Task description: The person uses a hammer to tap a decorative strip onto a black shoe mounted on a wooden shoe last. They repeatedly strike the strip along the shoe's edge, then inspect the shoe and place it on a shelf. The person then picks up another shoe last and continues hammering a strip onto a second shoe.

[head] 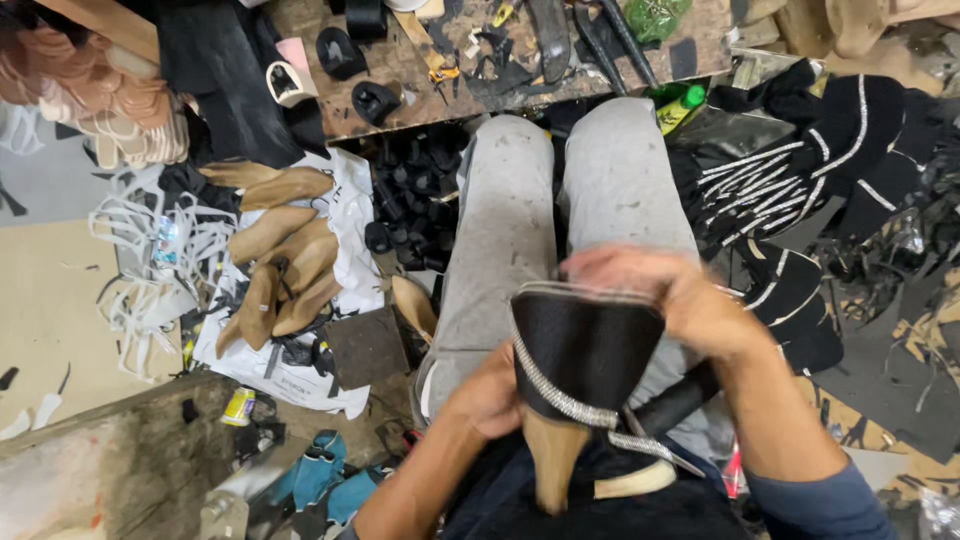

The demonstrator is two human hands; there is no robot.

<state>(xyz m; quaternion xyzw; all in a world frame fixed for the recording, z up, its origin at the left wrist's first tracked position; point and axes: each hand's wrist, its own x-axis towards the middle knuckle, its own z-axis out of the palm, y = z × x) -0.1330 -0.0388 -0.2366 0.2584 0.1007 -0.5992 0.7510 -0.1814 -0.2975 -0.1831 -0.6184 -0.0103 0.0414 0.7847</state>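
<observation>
On my lap I hold a black shoe upper (585,345) stretched over a tan shoe last (552,460), with a sparkling rhinestone strap (560,395) across it. My left hand (490,395) grips the shoe from the left side, underneath. My right hand (665,290), blurred by motion, clasps its top right edge. A black tool handle (680,400) pokes out under my right forearm.
Several tan shoe lasts (280,260) lie on white paper at the left. Black heel pieces (410,200) are heaped by my knee. A cluttered wooden bench (500,50) stands ahead. Black striped uppers (800,170) pile up on the right, a wooden block (110,450) at lower left.
</observation>
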